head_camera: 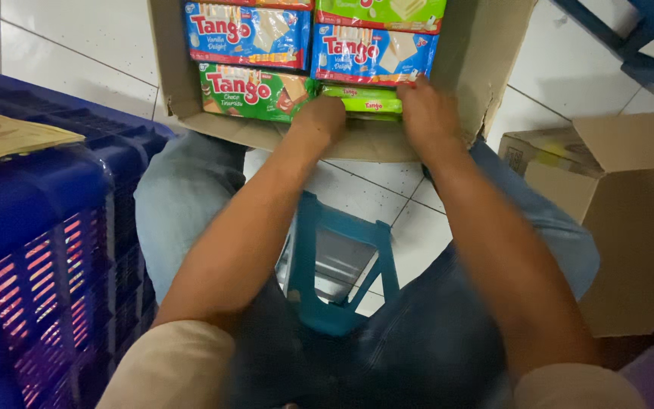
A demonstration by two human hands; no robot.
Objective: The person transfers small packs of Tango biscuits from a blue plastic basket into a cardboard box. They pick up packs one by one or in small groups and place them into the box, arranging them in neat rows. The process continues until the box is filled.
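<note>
A: What is seen nearest, short of the fingers?

B: A teal plastic stool [340, 265] is seen between the knees, well short of both hands. A blue crate [47, 250] is placed far to the left of them.

A: And the fingers themselves?

B: The left hand [319, 120] is curled, its fingers hidden; their state cannot be told. The right hand [427, 113] is laid on a light green wafer pack [361, 100], its fingers blurred, so their state cannot be told either.

A: Where is that pack?

B: It is lodged between both hands, inside an open cardboard box [486, 68]. Just beyond the fingers, blue packs [372, 54] are stacked; a dark green pack [255, 91] is set just left of the left hand.
</note>
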